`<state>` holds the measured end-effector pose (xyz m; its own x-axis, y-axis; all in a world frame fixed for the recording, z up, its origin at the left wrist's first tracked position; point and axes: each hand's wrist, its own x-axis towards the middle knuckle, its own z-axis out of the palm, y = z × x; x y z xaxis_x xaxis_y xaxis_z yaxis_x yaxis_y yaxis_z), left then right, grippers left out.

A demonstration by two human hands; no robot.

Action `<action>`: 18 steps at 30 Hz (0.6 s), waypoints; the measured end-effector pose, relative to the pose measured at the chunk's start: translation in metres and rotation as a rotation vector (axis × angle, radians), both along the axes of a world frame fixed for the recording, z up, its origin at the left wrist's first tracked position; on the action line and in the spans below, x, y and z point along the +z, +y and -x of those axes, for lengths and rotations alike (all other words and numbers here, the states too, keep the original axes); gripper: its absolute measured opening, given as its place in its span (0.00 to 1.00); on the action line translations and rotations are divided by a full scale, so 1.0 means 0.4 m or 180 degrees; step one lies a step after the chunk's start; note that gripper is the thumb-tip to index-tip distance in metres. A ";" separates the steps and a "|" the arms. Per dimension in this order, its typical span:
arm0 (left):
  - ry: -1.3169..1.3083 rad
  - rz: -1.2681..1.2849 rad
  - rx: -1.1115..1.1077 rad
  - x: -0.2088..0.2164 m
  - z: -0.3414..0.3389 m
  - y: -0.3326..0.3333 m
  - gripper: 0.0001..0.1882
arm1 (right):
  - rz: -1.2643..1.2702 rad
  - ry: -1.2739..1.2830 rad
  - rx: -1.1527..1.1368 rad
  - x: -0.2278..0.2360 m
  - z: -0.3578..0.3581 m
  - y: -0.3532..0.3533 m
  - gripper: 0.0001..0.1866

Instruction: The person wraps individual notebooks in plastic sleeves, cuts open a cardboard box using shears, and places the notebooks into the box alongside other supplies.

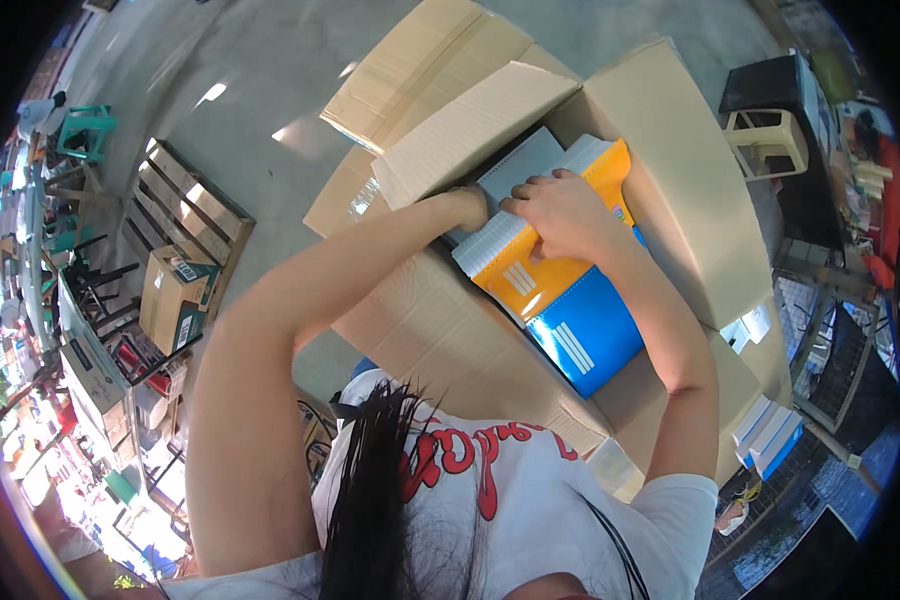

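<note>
A large open cardboard box [690, 190] stands in front of me, holding spiral-bound notebooks packed in stacks. Across the middle lies a thick stack of orange notebooks [510, 278], its bound edges facing up and left. My right hand [567, 212] grips this stack from above, fingers bent over the edges and thumb against the orange cover. Nearer to me, a glossy blue notebook [582, 335] shows its cover. My left hand [462, 208] reaches down inside the left wall beside a grey notebook surface [522, 168]; its fingers are hidden.
The box's flaps [475, 130] stick outward around it. On the floor to the left are a wooden pallet [185, 205] and a smaller carton [175, 295]. A beige stool [767, 143] stands at the right, and another stack of notebooks [768, 437] lies lower right.
</note>
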<state>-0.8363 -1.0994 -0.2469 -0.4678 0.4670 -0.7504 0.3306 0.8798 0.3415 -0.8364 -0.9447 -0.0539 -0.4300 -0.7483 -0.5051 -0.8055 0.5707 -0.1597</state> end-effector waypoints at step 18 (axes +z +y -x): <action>-0.2069 -0.1492 0.3720 0.263 -0.005 -0.027 0.17 | 0.0162 -0.0136 -0.0243 0.041 0.006 0.015 0.36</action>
